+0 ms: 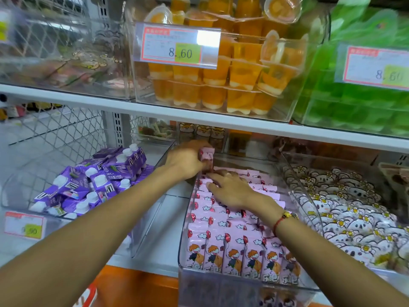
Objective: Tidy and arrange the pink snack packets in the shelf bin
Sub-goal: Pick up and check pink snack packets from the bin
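Observation:
A clear plastic bin (221,282) on the lower shelf holds several pink snack packets (234,247) printed with a cartoon child and red balloons, standing in rows. My left hand (188,160) is at the bin's far left corner, shut on a small bunch of pink packets (207,155) held upright above the rows. My right hand (232,189) lies flat with spread fingers on the packets in the back half of the bin, pressing on them. A red cord bracelet (283,218) is on that wrist.
Left of the bin is a clear bin of purple drink cartons (93,182). To the right is a bin of white koala-print packets (345,207). The shelf above (155,111) carries orange jelly cups (221,85) and green packs (358,103), close over my hands.

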Demonstrator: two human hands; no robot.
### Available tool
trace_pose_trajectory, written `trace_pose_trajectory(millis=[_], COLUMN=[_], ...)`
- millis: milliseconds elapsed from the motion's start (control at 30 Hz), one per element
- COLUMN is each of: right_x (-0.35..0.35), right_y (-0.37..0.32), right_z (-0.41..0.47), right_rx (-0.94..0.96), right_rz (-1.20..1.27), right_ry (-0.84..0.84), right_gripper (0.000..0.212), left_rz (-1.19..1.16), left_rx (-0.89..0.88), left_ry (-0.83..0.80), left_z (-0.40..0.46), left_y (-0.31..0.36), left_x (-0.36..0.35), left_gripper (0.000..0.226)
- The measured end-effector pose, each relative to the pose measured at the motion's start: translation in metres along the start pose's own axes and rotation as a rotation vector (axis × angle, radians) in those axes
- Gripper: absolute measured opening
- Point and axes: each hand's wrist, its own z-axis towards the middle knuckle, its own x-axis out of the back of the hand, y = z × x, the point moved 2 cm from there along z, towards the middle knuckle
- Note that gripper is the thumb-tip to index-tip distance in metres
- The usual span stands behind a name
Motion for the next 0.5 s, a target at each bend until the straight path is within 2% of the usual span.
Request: trace_pose_trajectory(millis=[67, 133, 200, 300, 367, 500], right_x=[0.006, 0.015, 0.024, 0.026, 0.023, 0.021], right_y=[-0.001, -0.002, -0.005, -0.014, -0.014, -0.011], right_z=[0.0, 0.002, 0.004, 0.013, 0.018, 0.02], right_rx=[-0.014, -0.074, -0.035, 0.077, 0.038, -0.066], right_rz=[0.204, 0.38, 0.433, 0.432, 0.416, 0.385], right_ry=[0.14, 0.357, 0.512, 0.417, 0.404, 0.534], right_gripper=[0.033, 0.019, 0.022, 0.039, 0.036, 0.022], left_rz=[0.047, 0.006, -0.058, -0.2, -0.284, -0.484], left_rx=[0.023, 0.048, 0.069, 0.133, 0.188, 0.208], left_ry=[-0.069, -0.087, -0.086, 0.035, 0.092, 0.071], left_z=[0.005, 0.003, -0.006, -0.034, -0.062, -0.115], left_y=[0.0, 0.001, 0.004, 0.005, 0.004, 0.007], left_x=[-0.002, -0.002, 0.0, 0.004, 0.005, 0.002], left_gripper=[0.042, 0.041, 0.042, 0.037, 0.037, 0.028])
